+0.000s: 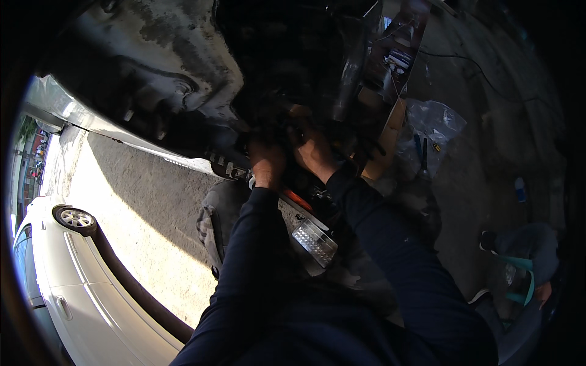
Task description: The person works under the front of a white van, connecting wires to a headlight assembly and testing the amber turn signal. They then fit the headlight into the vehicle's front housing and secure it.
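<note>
Both my arms, in dark sleeves, reach forward into a shadowed cavity beside a worn, stained metal body panel (pixel 174 36) of a vehicle. My left hand (pixel 267 163) is closed at the dark parts there, back of the hand up, its fingertips lost in shadow. Close on its right, my right hand (pixel 314 155) curls its fingers against the same dark parts; what they grip is too dark to make out. A greyish metal tube (pixel 349 85) stands just beyond the right hand. Below the hands are an orange strip (pixel 297 199) and a shiny patterned metal plate (pixel 314 243).
Right of my hands lie a cardboard piece (pixel 389 131) and a clear plastic bag (pixel 442 122) with tools on it. A blue-labelled bottle (pixel 520 190) lies farther right. Another person (pixel 528 244) is by a teal stool (pixel 520 262). A white car (pixel 91 274) stands at left.
</note>
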{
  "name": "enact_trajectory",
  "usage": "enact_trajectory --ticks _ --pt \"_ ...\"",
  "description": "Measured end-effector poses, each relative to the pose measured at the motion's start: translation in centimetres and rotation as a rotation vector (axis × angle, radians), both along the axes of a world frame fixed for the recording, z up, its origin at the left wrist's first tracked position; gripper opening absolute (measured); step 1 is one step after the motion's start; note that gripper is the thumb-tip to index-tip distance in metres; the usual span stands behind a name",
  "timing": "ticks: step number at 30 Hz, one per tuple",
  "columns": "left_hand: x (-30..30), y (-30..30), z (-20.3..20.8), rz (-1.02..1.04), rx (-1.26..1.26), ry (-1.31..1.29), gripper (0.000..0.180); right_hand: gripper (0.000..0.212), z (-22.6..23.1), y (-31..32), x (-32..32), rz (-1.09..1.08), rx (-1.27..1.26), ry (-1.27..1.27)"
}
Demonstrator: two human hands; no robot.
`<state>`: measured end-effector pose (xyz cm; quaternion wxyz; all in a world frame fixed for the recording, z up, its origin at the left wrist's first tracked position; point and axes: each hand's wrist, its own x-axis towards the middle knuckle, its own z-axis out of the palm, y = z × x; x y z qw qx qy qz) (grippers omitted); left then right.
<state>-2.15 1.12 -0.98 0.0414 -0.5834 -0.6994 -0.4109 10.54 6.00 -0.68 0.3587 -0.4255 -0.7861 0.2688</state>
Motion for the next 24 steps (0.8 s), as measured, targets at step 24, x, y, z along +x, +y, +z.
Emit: enact_trajectory --ticks 24 --pt "0.7 -0.2 1.0 0.004 -0.234 0.307 0.026 0.030 1.6 0.0 2.6 0.219 0.221 0.037"
